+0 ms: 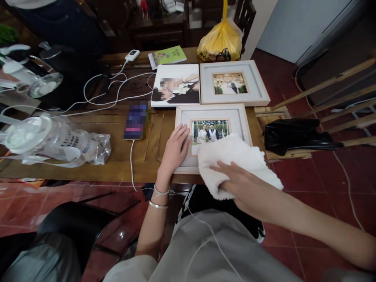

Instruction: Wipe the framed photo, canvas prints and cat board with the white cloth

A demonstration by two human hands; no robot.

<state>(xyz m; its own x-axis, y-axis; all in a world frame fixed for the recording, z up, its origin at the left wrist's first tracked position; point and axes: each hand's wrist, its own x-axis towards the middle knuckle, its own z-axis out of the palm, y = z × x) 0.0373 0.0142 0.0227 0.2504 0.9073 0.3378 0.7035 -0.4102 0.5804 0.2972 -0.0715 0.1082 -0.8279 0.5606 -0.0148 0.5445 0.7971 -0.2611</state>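
Note:
A picture frame [182,164] with a pale wooden border and a photo of two people lies face up at the table's front edge. My left hand [175,147] rests flat over its left side, fingers stretched and holding nothing. A white fluffy cloth [243,156] covers the frame's lower right part and hangs past the table edge. My right hand [232,178] grips this cloth, some fingertips hidden in its folds. Behind lie a second pale frame [255,84] with a photo, and a white-topped photo panel [176,72].
On the wooden table [117,156] are a phone [135,122] on a white cable, a plastic-wrapped cup [29,135], a green booklet [170,55] and a yellow plastic bag [221,41]. A black bag [290,135] lies on a bamboo chair to the right.

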